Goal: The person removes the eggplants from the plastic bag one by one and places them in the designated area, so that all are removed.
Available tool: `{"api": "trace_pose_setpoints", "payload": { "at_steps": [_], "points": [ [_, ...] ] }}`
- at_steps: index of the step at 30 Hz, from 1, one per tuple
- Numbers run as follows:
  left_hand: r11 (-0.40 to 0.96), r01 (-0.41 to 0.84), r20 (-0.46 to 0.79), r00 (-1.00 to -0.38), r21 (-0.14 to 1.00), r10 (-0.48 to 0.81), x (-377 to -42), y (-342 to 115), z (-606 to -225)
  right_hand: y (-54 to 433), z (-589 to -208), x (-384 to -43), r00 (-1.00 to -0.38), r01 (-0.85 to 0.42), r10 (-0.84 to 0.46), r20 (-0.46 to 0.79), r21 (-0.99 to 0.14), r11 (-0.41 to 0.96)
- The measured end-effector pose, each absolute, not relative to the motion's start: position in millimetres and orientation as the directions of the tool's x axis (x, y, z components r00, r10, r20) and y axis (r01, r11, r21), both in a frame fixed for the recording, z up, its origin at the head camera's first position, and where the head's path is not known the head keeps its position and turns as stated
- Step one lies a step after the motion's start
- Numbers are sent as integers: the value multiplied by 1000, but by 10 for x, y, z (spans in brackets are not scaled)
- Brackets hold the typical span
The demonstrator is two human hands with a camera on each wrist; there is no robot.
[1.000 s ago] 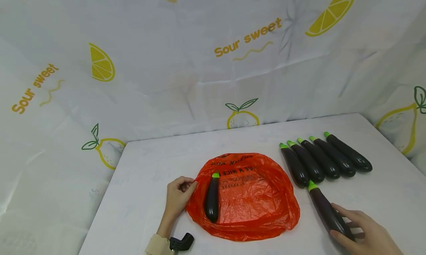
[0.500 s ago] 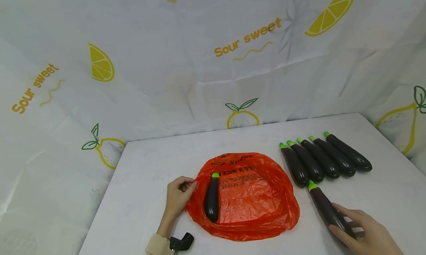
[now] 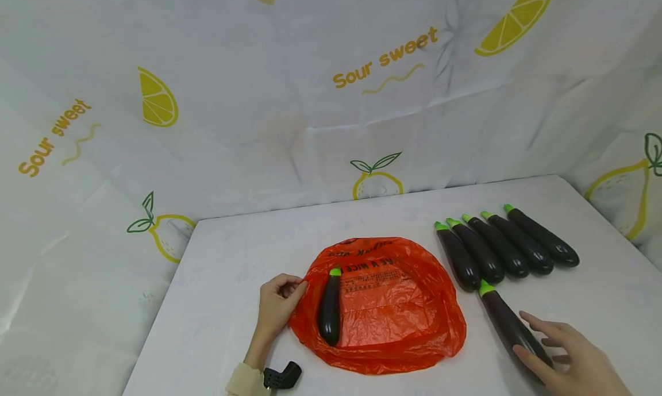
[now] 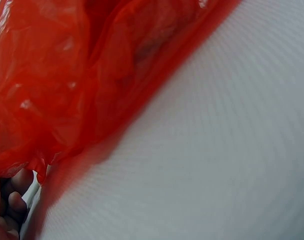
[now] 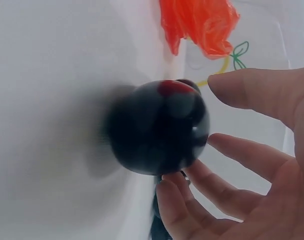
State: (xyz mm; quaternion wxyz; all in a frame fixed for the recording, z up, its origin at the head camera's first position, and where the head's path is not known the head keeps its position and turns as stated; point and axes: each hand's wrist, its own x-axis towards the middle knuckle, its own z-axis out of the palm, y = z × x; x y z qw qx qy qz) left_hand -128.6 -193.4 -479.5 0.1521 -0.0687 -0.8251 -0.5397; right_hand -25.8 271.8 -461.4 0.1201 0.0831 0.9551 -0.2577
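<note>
My left hand (image 3: 279, 307) pinches the left edge of a red plastic bag (image 3: 388, 318), which lies spread with its mouth facing up. Inside the bag, toward its left side, is a dark eggplant (image 3: 329, 312) with a green stem end. The left wrist view shows gathered red plastic (image 4: 47, 90) at the fingertips. On the right, another eggplant (image 3: 507, 324) lies on the table with its stem end against the row behind. My right hand (image 3: 574, 353) is spread loosely around its thick end; in the right wrist view the thumb stands apart from the eggplant (image 5: 159, 130).
Several more eggplants (image 3: 496, 249) lie side by side at the back right of the white table (image 3: 233, 258). A black curved device (image 3: 283, 377) is at my left wrist. A white cloth (image 3: 269, 108) with lemon prints hangs behind.
The fingers of my right hand have loosened and lifted a little off the eggplant, which has barely shifted. My left hand and the bag stay as they were.
</note>
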Motion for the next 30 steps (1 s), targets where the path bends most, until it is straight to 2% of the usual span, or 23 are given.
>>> {"api": "trace_pose_setpoints", "payload": {
  "at_steps": [10,17,30],
  "points": [
    [398,267,312,-949,878,-52,-1282,-1938,-4773,2625,-4454,-261,-956,237,120,-266,-469,851],
    [397,270,314,-948,878,-50,-1282,-1942,-4772,2515,-4390,-274,-979,183,109,-171,-517,836],
    [396,270,315,-948,878,-50,-1287,-1937,-4771,2249,-4304,-353,-993,103,53,-104,-581,807]
  ]
}}
